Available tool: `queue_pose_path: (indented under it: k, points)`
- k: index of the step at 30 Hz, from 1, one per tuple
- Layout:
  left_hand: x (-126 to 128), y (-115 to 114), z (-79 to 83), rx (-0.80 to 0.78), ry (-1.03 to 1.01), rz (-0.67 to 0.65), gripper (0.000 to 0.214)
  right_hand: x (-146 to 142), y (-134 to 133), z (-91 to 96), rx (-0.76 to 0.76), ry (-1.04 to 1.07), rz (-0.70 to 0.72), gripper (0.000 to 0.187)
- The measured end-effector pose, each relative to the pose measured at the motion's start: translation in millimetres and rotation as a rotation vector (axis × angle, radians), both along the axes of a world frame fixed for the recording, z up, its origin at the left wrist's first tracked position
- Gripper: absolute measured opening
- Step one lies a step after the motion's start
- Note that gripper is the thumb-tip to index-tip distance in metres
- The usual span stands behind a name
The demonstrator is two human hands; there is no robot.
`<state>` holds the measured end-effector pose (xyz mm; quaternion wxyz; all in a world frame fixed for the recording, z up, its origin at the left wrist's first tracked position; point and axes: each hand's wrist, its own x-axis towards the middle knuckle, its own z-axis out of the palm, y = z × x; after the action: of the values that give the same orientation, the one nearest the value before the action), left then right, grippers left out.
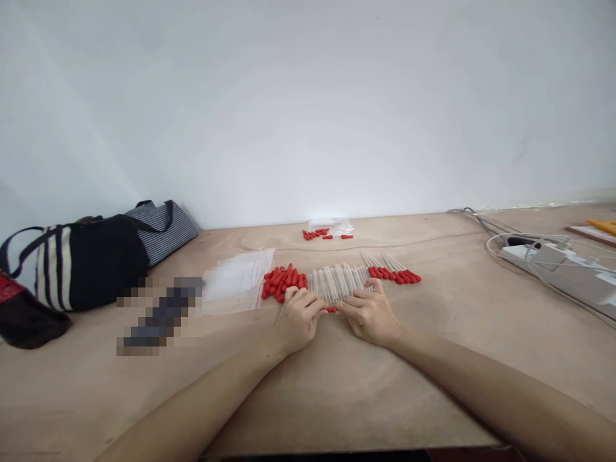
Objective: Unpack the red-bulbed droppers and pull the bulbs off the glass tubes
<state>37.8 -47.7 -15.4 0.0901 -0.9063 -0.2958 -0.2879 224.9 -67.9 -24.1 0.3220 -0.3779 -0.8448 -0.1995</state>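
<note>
My left hand and my right hand rest close together on the wooden table, fingers curled. Between their fingertips sits a small red cap, apparently on a thin clear tube; both hands pinch at it. Just beyond lies a row of several clear glass tubes. A heap of red rubber caps lies at the row's left end. Finished droppers with red caps lie at its right end.
Clear zip bags lie left of the caps. A few more red caps and a bag sit near the wall. Striped tote bags stand at the left. A power strip with white cables is at the right.
</note>
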Motion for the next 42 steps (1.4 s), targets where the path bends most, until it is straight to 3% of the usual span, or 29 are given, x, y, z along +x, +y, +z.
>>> queue_pose_path:
  k: [6,12,16,20,26,29,32,34,37,42]
  points:
    - [-16.3,7.8,-0.2,-0.001,-0.064,0.104,0.023,23.9,-4.1,-0.5,-0.104,0.062,-0.135,0.025]
    - [-20.9,18.6,3.0,-0.063,-0.243,0.042,0.017,43.7,7.0,-6.3,-0.189,0.156,-0.173,0.029]
    - [-30.2,32.2,10.7,0.039,-0.349,0.206,0.020,42.2,23.6,-11.0,-0.249,0.257,-0.229,0.040]
    - [-45.5,47.0,12.3,0.059,-0.318,0.374,0.018,39.3,35.1,-15.2,-0.269,0.321,-0.297,0.036]
    - [-43.4,41.2,11.8,0.134,-0.258,0.442,0.016,31.4,39.1,-16.2,-0.299,0.315,-0.323,0.035]
    - [-31.1,23.0,14.8,0.123,-0.236,0.273,0.019,28.4,39.7,-16.6,-0.311,0.284,-0.330,0.034]
    - [-18.1,3.8,16.3,-0.034,-0.042,-0.044,0.029,26.5,40.9,-18.2,-0.299,0.247,-0.320,0.033]
    - [-11.6,-5.2,16.5,-0.162,0.117,-0.166,0.046,25.0,41.7,-19.2,-0.300,0.213,-0.301,0.031]
    - [-6.7,-10.9,16.1,-0.305,0.281,-0.196,0.064,21.7,41.7,-19.8,-0.313,0.161,-0.296,0.029]
    - [-6.3,-10.1,16.0,-0.371,0.375,-0.191,0.064,20.5,39.2,-14.0,-0.325,0.118,-0.320,0.027]
